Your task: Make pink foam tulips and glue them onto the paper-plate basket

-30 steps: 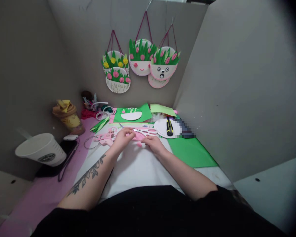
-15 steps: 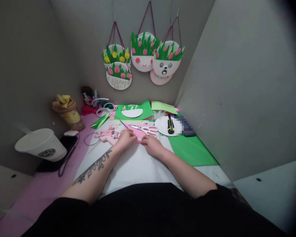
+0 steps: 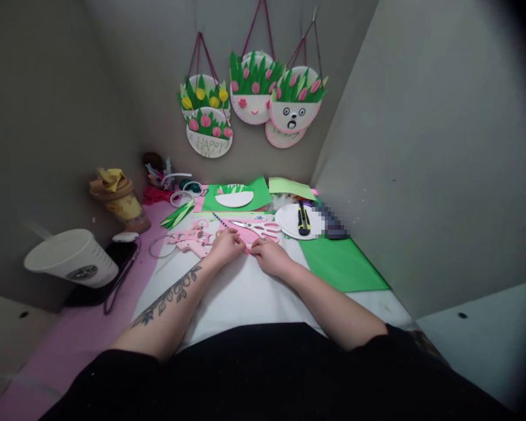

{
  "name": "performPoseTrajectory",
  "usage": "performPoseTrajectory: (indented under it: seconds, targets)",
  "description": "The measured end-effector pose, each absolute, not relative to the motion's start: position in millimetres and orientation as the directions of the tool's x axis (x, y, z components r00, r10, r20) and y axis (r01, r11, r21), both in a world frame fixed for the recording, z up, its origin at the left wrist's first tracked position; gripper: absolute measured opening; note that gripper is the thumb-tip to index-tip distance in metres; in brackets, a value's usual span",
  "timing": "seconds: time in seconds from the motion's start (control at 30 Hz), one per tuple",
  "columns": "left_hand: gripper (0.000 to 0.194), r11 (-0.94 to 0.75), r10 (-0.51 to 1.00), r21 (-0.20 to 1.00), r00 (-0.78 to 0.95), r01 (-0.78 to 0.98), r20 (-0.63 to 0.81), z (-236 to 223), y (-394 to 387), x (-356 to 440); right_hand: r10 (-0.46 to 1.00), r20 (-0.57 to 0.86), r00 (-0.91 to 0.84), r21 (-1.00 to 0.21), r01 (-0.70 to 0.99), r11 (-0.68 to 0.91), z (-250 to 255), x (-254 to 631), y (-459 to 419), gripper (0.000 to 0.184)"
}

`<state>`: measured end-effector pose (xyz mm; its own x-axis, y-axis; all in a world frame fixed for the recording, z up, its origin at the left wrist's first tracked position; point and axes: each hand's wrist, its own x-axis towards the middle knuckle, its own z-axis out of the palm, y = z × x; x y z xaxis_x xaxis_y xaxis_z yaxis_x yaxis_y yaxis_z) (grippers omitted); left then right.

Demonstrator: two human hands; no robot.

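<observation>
Both hands rest on the white sheet (image 3: 241, 292) in the middle of the desk. My left hand (image 3: 225, 245) and my right hand (image 3: 268, 255) have their fingers closed together on a small pink foam piece (image 3: 247, 238) between them. Pink-handled scissors (image 3: 258, 227) lie just beyond the fingertips, blades pointing left. A pink foam sheet with cut-out holes (image 3: 190, 239) lies left of my left hand.
A white paper plate (image 3: 291, 225) with a yellow-black utility knife (image 3: 303, 219) sits right of the scissors, above green sheets (image 3: 342, 263). A white paper cup (image 3: 72, 257), a dark phone (image 3: 118, 254) and a yellow jar (image 3: 118, 202) stand left. Decorated paper plates (image 3: 252, 96) hang on the back wall.
The left hand has drawn back from the scissors and closed on the pink piece beside the right hand. The view has tilted slightly; the desk items have stayed put.
</observation>
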<state>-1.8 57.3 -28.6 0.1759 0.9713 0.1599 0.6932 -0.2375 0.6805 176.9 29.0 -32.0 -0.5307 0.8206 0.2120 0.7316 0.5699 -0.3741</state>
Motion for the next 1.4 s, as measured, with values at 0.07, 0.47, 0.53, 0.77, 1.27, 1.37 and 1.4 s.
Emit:
performPoseTrajectory:
  seconds: [0.07, 0.47, 0.53, 0.77, 1.27, 1.37, 1.4]
  targets:
    - [0.016, -0.251, 0.967, 0.677, 0.207, 0.692, 0.147, -26, 58, -2, 0.817, 0.221, -0.532, -0.377, 0.726, 0.575, -33, 178, 30, 0.030]
    - [0.018, -0.240, 0.970, 0.594, 0.208, 0.768, 0.122, -31, 58, 1, 0.812, 0.209, -0.545, -0.381, 0.719, 0.581, -33, 180, 34, 0.033]
    - [0.018, -0.246, 0.969, 0.580, 0.204, 0.777, 0.137, -30, 58, 1, 0.814, 0.210, -0.541, -0.377, 0.723, 0.578, -32, 180, 34, 0.032]
    - [0.020, -0.188, 0.982, 0.519, 0.150, 0.834, 0.114, -27, 52, 4, 0.818, 0.220, -0.532, -0.375, 0.728, 0.574, -36, 180, 35, 0.028]
    - [0.017, -0.120, 0.993, 0.484, 0.103, 0.867, 0.063, -24, 49, 9, 0.830, 0.153, -0.537, -0.360, 0.752, 0.553, -32, 179, 34, 0.029]
    - [0.017, -0.102, 0.995, 0.470, 0.092, 0.877, 0.043, -22, 49, 10, 0.828, 0.140, -0.542, -0.348, 0.756, 0.554, -31, 179, 33, 0.030]
    - [0.017, -0.097, 0.995, 0.469, 0.088, 0.878, 0.041, -22, 49, 10, 0.827, 0.140, -0.544, -0.345, 0.756, 0.556, -30, 179, 33, 0.030]
